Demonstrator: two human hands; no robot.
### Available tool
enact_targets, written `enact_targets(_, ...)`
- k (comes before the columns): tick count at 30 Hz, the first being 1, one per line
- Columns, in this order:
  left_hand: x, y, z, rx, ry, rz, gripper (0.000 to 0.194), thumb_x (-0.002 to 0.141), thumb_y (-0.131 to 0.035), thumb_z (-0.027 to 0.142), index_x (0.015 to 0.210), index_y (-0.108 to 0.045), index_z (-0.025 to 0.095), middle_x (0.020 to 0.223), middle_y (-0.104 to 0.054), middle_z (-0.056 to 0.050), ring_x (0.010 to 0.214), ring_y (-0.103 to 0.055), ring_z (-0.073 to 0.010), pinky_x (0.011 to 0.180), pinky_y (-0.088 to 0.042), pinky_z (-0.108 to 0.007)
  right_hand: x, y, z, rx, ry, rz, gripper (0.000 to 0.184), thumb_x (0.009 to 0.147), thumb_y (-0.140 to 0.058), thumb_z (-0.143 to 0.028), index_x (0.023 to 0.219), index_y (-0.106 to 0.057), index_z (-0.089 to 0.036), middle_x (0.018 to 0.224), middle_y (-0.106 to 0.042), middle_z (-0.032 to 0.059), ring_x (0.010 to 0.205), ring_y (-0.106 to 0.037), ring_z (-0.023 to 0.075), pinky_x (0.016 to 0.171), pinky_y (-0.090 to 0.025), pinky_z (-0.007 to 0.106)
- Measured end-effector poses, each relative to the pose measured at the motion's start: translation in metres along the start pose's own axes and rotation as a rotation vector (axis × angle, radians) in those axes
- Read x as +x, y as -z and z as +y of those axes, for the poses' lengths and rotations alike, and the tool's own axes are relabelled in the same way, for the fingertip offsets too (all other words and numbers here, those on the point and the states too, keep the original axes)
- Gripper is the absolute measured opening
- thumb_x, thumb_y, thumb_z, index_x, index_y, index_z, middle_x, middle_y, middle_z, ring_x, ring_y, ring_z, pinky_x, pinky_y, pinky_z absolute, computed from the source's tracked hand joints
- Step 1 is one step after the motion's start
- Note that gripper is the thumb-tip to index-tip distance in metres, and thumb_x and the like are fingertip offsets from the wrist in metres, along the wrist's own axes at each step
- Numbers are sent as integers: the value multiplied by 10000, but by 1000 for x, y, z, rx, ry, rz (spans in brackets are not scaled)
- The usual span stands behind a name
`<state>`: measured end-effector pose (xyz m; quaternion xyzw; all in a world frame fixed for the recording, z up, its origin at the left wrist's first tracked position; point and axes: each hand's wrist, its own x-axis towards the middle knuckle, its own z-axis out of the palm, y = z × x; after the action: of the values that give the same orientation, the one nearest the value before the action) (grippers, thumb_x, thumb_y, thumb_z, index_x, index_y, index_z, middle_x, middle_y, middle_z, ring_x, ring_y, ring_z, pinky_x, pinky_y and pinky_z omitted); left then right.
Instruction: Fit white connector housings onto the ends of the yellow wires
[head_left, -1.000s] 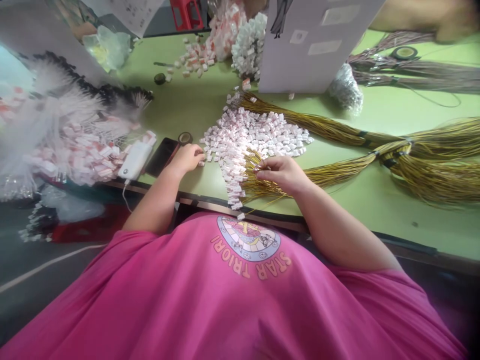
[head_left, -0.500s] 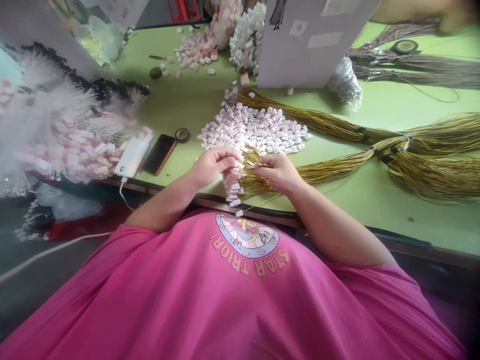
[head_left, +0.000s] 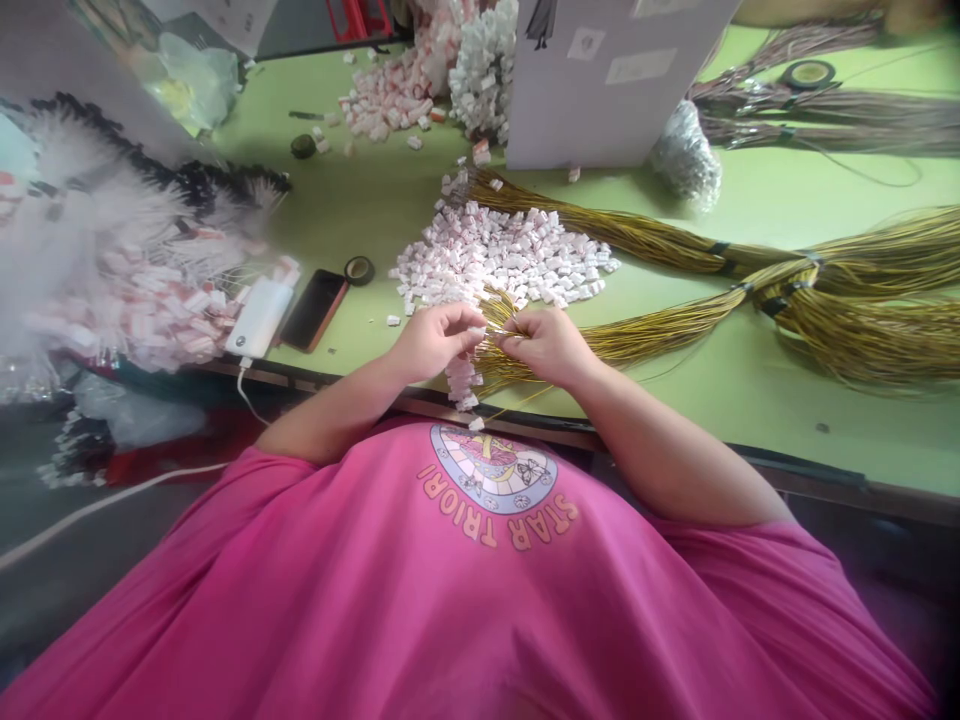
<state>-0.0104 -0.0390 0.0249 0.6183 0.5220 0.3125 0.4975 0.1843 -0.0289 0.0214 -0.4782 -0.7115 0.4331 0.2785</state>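
My left hand (head_left: 436, 342) is closed in a pinch, with what looks like a small white connector (head_left: 478, 333) at its fingertips. Close by on the right, my right hand (head_left: 549, 346) pinches the end of a yellow wire (head_left: 507, 336), facing the left fingertips. The wire belongs to a yellow-and-dark bundle (head_left: 660, 328) that runs off to the right under this hand. Below the left fingers, a cluster of white connectors (head_left: 462, 380) hangs at the table's front edge. Just beyond both hands lies a heap of loose white connectors (head_left: 517, 250).
To the left lie a phone (head_left: 315, 310), a white power bank (head_left: 261, 318) with a cable, and a black tape roll (head_left: 359, 270). A grey-white box (head_left: 592, 100) stands at the back. More wire bundles (head_left: 862, 125) lie back right, near another person's arm (head_left: 817, 10).
The view has shifted slightly. My right hand has moved a little left, bringing its fingertips nearer to those of my left hand.
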Motion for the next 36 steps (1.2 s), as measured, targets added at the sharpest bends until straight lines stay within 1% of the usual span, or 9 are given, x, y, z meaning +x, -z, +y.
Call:
enact_targets(4,-1,-2,5,179,-58,3,166,745,-681,286,847,-692,156,780,-687,-28,686,-602,-121,666,-475,-258,-1,0,-1,5,-10,-40,148,700,-589,-265,629,-626,-140,570,-526,-19,558,-429,87,556,-333,248)
enact_targets(12,1,-7,3,199,-110,26,151,751,-679,271,841,-700,152,824,-702,-34,736,-612,-132,692,-461,-260,-2,-3,0,7,-48,-26,227,735,-585,-351,660,-629,-141,539,-445,-36,548,-377,87,532,-300,251)
enact_targets(18,-3,-9,10,231,-102,-34,100,769,-654,228,822,-691,151,769,-686,-24,679,-586,-116,652,-445,-248,-2,-4,2,-8,-24,-29,222,753,-573,-340,651,-610,-146,551,-473,-32,557,-399,91,544,-317,250)
enact_targets(23,-6,27,6,456,-171,-46,166,790,-643,250,935,-688,181,947,-662,-46,730,-569,-125,731,-455,-277,2,5,7,57,110,-10,215,754,-612,-343,636,-621,-163,598,-533,-15,607,-466,110,604,-381,281)
enact_targets(25,-4,52,-9,588,-173,18,239,775,-664,262,1004,-676,193,1015,-630,-63,724,-551,-133,749,-451,-298,5,8,10,167,108,11,172,741,-638,-331,697,-662,-167,692,-610,9,663,-525,123,656,-420,299)
enact_targets(27,-1,74,-29,690,-163,169,233,759,-664,211,991,-678,192,1035,-612,-84,827,-568,-177,823,-441,-324,6,10,13,274,47,-4,169,707,-677,-332,752,-687,-169,713,-639,15,660,-551,126,660,-438,308)
enact_targets(29,2,89,-49,790,-96,171,227,762,-635,177,984,-677,193,1015,-617,-94,896,-575,-217,867,-433,-360,6,10,16,342,-19,-32,207,670,-710,-339,784,-695,-168,669,-634,5,614,-550,122,632,-440,306)
enact_targets(32,4,95,-64,893,-18,101,240,816,-536,163,1011,-673,190,1018,-625,-104,924,-583,-239,876,-437,-398,5,9,15,357,-68,-54,209,680,-693,-346,786,-685,-166,621,-617,-6,569,-529,114,606,-425,299)
enact_targets(36,2,86,-48,865,21,88,246,825,-521,167,1011,-682,164,1035,-618,-115,934,-599,-242,895,-443,-424,4,8,7,259,-106,-66,179,692,-651,-339,713,-653,-161,566,-555,-18,529,-454,96,558,-362,282)
